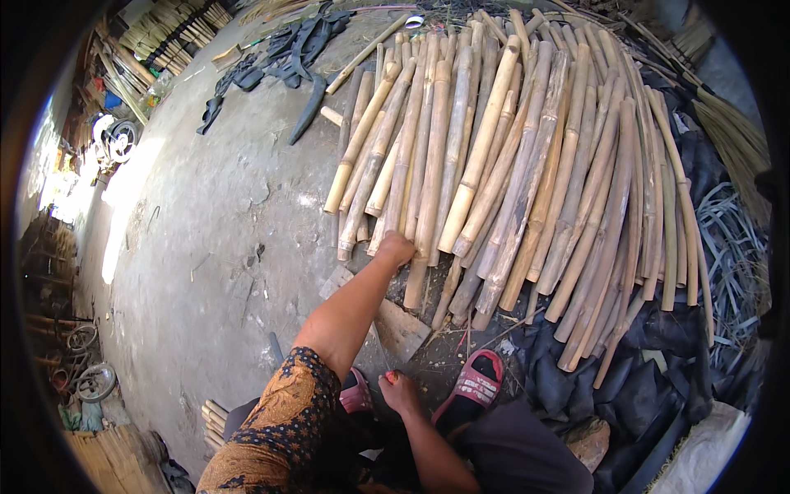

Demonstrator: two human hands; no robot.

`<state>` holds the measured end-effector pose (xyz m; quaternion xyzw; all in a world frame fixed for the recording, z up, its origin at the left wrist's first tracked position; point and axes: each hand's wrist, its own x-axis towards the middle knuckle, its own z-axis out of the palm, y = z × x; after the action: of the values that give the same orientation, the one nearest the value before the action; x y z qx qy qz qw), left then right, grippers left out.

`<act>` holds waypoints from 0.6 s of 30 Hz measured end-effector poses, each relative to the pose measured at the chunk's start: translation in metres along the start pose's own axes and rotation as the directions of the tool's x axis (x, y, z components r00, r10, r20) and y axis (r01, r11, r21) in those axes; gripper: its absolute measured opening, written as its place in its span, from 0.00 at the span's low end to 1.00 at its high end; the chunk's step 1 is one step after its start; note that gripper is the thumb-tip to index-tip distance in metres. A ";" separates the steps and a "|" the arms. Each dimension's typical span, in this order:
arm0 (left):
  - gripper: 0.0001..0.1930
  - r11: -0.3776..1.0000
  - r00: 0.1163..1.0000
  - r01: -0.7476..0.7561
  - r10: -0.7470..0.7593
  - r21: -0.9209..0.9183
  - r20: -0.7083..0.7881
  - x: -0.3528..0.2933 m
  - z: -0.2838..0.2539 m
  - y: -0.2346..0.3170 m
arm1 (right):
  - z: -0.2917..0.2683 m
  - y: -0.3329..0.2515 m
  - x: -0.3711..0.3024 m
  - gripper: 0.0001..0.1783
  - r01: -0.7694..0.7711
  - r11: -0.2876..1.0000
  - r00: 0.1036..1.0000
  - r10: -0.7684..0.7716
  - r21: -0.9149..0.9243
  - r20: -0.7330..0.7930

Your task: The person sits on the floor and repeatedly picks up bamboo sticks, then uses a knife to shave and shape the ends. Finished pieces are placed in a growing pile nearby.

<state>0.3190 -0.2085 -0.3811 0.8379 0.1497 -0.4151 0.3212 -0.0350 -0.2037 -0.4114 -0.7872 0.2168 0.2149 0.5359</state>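
A large heap of cut bamboo poles [502, 165] lies in front of me, their near ends pointing toward me. My left hand [397, 249], reaching forward in a patterned brown and dark sleeve, is closed around the near end of a bamboo pole [401, 185] at the heap's left side. Between my feet, my right hand [401, 391] is held low in a fist. A small red-orange bit shows at its fingers, but what it grips cannot be made out. A flat wooden board [401, 329] lies on the floor between my two hands.
Pink sandals [471, 385] are on my feet. Black rubber-like sheets [568, 387] spread under and right of the heap. Dark strips [300, 49] lie on the concrete floor [197, 214] at the far left. Short sticks [216, 421] are at lower left; wheels [96, 382] stand along the left.
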 end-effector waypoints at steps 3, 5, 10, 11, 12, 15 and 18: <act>0.24 0.978 0.998 0.049 -0.043 -0.201 0.037 0.010 0.009 -0.012 | 0.002 0.003 0.000 0.22 0.019 1.000 1.000 -0.018 0.008 -0.014; 0.22 0.875 0.999 0.040 -0.037 -0.482 0.015 0.019 0.020 -0.022 | 0.005 0.005 0.001 0.22 0.004 1.000 1.000 -0.004 0.004 -0.012; 0.21 0.362 0.998 -0.045 -0.022 -0.931 -0.057 0.029 0.049 -0.044 | 0.008 0.006 0.003 0.21 0.035 0.999 0.998 -0.035 0.005 -0.043; 0.22 0.427 0.996 -0.085 0.014 -0.900 -0.088 0.024 0.051 -0.048 | 0.008 0.006 0.003 0.21 0.006 1.000 0.999 -0.007 -0.022 -0.037; 0.23 0.492 0.992 -0.122 0.036 -0.862 -0.120 0.014 0.049 -0.052 | 0.008 0.006 0.003 0.21 0.026 1.000 0.999 -0.026 -0.008 -0.035; 0.25 0.748 0.980 -0.195 0.122 -0.635 -0.157 -0.026 0.015 -0.056 | 0.008 0.007 0.003 0.21 0.001 1.000 1.000 0.000 0.009 -0.006; 0.26 0.786 0.909 -0.128 0.337 -0.605 0.245 -0.080 -0.051 -0.058 | 0.012 0.008 0.003 0.21 0.019 1.000 0.999 -0.019 -0.007 -0.042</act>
<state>0.2709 -0.1294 -0.3192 0.6284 0.1041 -0.4448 0.6296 -0.0388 -0.1954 -0.4233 -0.7952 0.2197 0.1939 0.5309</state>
